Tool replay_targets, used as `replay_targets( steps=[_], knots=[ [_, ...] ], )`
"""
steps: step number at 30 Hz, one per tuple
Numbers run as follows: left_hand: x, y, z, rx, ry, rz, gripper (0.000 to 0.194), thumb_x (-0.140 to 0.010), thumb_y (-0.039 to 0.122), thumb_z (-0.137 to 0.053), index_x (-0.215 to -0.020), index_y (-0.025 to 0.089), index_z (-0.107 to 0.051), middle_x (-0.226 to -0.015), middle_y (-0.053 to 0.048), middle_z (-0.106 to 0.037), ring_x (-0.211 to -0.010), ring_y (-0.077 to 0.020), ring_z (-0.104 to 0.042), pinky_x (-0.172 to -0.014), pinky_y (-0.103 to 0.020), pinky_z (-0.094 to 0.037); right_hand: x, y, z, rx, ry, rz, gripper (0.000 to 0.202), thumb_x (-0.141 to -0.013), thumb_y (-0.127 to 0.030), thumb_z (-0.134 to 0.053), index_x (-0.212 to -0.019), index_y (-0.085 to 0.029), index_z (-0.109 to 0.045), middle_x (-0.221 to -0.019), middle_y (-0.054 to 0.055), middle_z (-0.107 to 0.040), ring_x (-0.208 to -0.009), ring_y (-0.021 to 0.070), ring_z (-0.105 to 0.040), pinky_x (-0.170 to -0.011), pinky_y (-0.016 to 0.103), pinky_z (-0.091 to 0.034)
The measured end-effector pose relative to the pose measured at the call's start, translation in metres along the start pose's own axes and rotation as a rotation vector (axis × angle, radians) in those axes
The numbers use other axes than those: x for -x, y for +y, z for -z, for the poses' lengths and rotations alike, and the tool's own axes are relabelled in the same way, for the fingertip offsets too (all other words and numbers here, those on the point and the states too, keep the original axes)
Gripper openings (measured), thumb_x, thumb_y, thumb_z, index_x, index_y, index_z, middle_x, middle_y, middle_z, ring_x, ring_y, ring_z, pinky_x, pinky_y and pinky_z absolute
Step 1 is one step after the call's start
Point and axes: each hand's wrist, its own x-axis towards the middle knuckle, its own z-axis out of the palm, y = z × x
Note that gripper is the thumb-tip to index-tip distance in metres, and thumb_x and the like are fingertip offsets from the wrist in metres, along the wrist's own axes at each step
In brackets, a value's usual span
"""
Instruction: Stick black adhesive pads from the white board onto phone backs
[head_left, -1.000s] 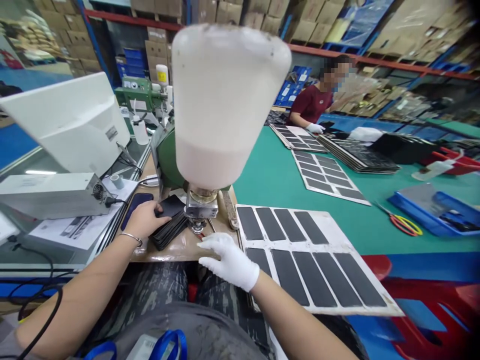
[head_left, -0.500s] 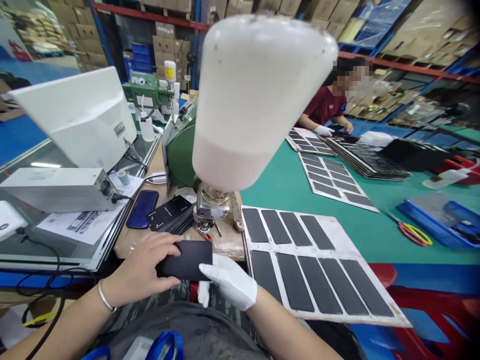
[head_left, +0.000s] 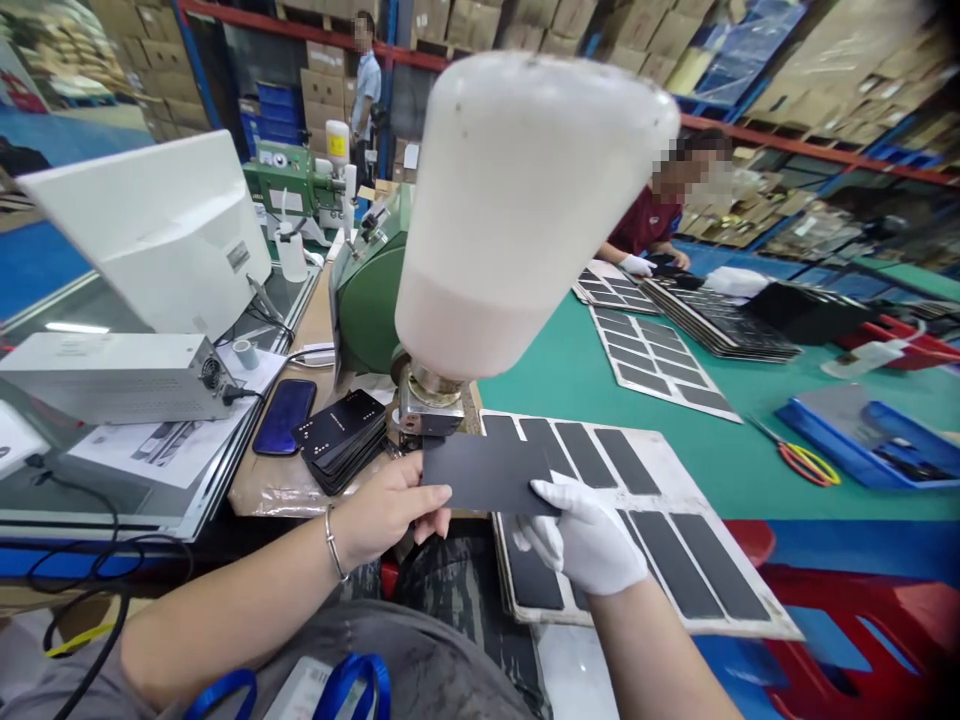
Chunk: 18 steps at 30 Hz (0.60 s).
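A flat dark rectangular panel (head_left: 484, 474) is held level between my two hands, its far left corner under the metal head (head_left: 429, 408) of the green machine (head_left: 371, 295). My bare left hand (head_left: 397, 508) pinches the panel's left end, thumb on top. At the right end, my white-gloved right hand (head_left: 589, 535) grips it with the thumb above and fingers below. Under and behind the right hand lies a white board (head_left: 660, 455) bearing several dark panels in rows. A stack of black plates (head_left: 341, 435) sits left of the machine head.
A large white bottle (head_left: 517, 230) stands upside down on the machine. Further left are a blue phone (head_left: 285, 417), a grey box (head_left: 112, 375) and a monitor (head_left: 165, 240). Scissors (head_left: 806, 462) and a blue tray (head_left: 862, 440) lie right. A person (head_left: 637, 225) works across the table.
Both hands have moved right, and the panel now reaches the machine head, with more of its length showing. My left hand has shifted to its left end. A standing person now shows at the back.
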Motion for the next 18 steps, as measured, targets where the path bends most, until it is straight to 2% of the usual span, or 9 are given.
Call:
replay_targets(
  steps=[3,5,8,10,12,15,16,18],
  knots=[
    [0.018,0.01,0.015,0.047,0.085,-0.001,0.014,-0.08,0.03,-0.059,-0.08,0.018,-0.053,-0.053,0.003,-0.058,-0.04,-0.0057,-0.041,-0.04,-0.018,-0.026,-0.014,0.001,-0.019,-0.02,-0.058,-0.009,0.056,-0.088,-0.038,-0.042,-0.037,-0.021,-0.058,-0.032,0.002,-0.046,-0.041,0.014,-0.051,-0.061,0.031,-0.044],
    [0.037,0.017,0.031,0.074,0.163,-0.024,0.014,-0.079,0.029,-0.061,-0.082,0.017,-0.055,-0.049,0.003,-0.056,-0.04,-0.0055,-0.04,-0.04,-0.017,-0.026,-0.027,0.003,-0.041,-0.06,-0.108,-0.006,0.052,-0.085,-0.039,-0.046,-0.039,-0.018,-0.058,-0.033,0.004,-0.048,-0.045,0.0167,-0.054,-0.063,0.033,-0.045],
    [0.07,0.025,0.055,0.111,0.31,-0.113,0.01,-0.08,0.025,-0.06,-0.084,0.016,-0.057,-0.042,0.005,-0.049,-0.04,-0.0061,-0.039,-0.044,-0.017,-0.031,-0.05,0.008,-0.081,-0.191,-0.206,-0.018,0.036,-0.079,-0.038,-0.053,-0.054,-0.014,-0.061,-0.035,0.004,-0.053,-0.043,0.0181,-0.054,-0.058,0.033,-0.046],
    [0.089,0.028,0.066,0.122,0.413,-0.181,0.01,-0.08,0.023,-0.059,-0.073,0.016,-0.057,-0.039,0.005,-0.046,-0.041,-0.0071,-0.04,-0.048,-0.019,-0.036,-0.063,0.012,-0.105,-0.257,-0.283,-0.037,0.029,-0.078,-0.036,-0.055,-0.062,-0.012,-0.061,-0.038,0.004,-0.056,-0.04,0.017,-0.053,-0.055,0.032,-0.046],
    [0.104,0.025,0.071,0.118,0.532,-0.252,0.02,-0.078,0.025,-0.061,-0.062,0.016,-0.052,-0.039,0.004,-0.046,-0.042,-0.0079,-0.043,-0.05,-0.021,-0.04,-0.072,0.015,-0.121,-0.27,-0.354,-0.056,0.028,-0.077,-0.034,-0.054,-0.063,-0.012,-0.061,-0.04,0.005,-0.058,-0.037,0.016,-0.052,-0.053,0.031,-0.045],
    [0.112,0.013,0.069,0.085,0.712,-0.326,0.014,-0.074,0.024,-0.066,-0.071,0.018,-0.054,-0.05,0.004,-0.055,-0.044,-0.0087,-0.048,-0.044,-0.02,-0.039,-0.077,0.016,-0.126,-0.184,-0.426,-0.075,0.033,-0.08,-0.036,-0.053,-0.059,-0.012,-0.059,-0.042,0.005,-0.059,-0.039,0.0148,-0.053,-0.054,0.029,-0.045],
    [0.111,0.008,0.067,0.068,0.726,-0.341,0.013,-0.075,0.024,-0.066,-0.079,0.019,-0.055,-0.056,0.004,-0.058,-0.045,-0.009,-0.05,-0.044,-0.02,-0.039,-0.076,0.016,-0.123,-0.134,-0.448,-0.081,0.035,-0.081,-0.037,-0.053,-0.059,-0.012,-0.059,-0.043,0.005,-0.059,-0.041,0.0147,-0.054,-0.056,0.028,-0.045],
    [0.107,-0.004,0.063,0.022,0.647,-0.355,0.018,-0.08,0.023,-0.062,-0.096,0.021,-0.053,-0.062,0.003,-0.061,-0.048,-0.0109,-0.053,-0.047,-0.023,-0.043,-0.071,0.015,-0.112,-0.035,-0.462,-0.083,0.035,-0.082,-0.04,-0.054,-0.069,-0.01,-0.063,-0.047,0.004,-0.062,-0.047,0.0154,-0.057,-0.061,0.029,-0.045]
  ],
)
